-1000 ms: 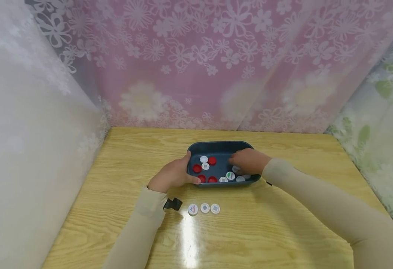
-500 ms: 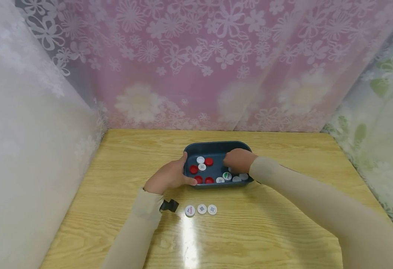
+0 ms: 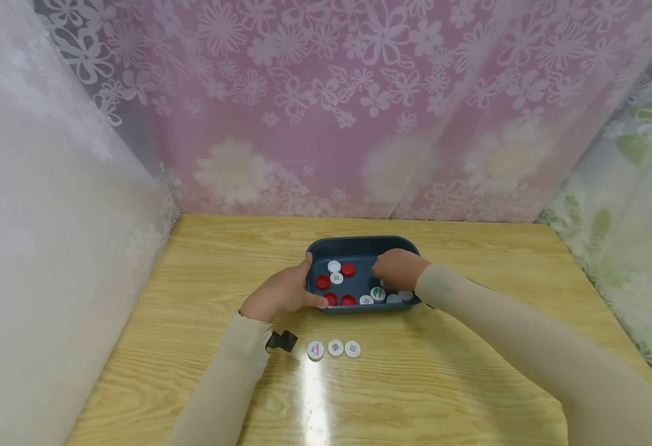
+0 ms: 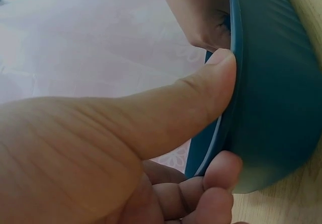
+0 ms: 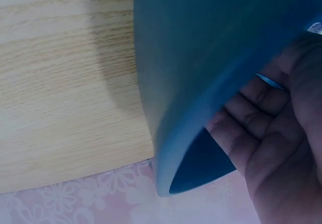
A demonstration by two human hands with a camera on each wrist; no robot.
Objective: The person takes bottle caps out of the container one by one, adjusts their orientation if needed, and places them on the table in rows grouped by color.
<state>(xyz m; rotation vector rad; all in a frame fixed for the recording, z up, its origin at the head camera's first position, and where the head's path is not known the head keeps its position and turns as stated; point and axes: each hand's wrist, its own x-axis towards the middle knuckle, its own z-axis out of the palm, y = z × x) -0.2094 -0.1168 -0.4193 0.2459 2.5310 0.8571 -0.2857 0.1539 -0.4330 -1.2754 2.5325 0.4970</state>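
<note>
A dark blue oblong tub (image 3: 363, 275) stands on the table with red and white bottle caps inside. My left hand (image 3: 283, 291) grips its left end, and in the left wrist view the thumb (image 4: 216, 83) presses on the rim. My right hand (image 3: 400, 269) reaches down into the tub's right side; its fingertips are hidden, so I cannot tell whether they pinch a cap. Close by it lies a white cap with a green print (image 3: 378, 293). At the left end are red caps, one a red cap (image 3: 348, 269), and a white cap (image 3: 334, 266).
In front of the tub, three white caps lie in a row: a larger printed cap (image 3: 316, 350), a middle cap (image 3: 335, 347) and a right-hand cap (image 3: 352, 349). The wooden table (image 3: 443, 384) meets a pink floral curtain (image 3: 326, 124) behind.
The right hand has shifted slightly left and lower within the tub, covering caps near its right end. The left hand keeps its grip; the whole view has shifted slightly.
</note>
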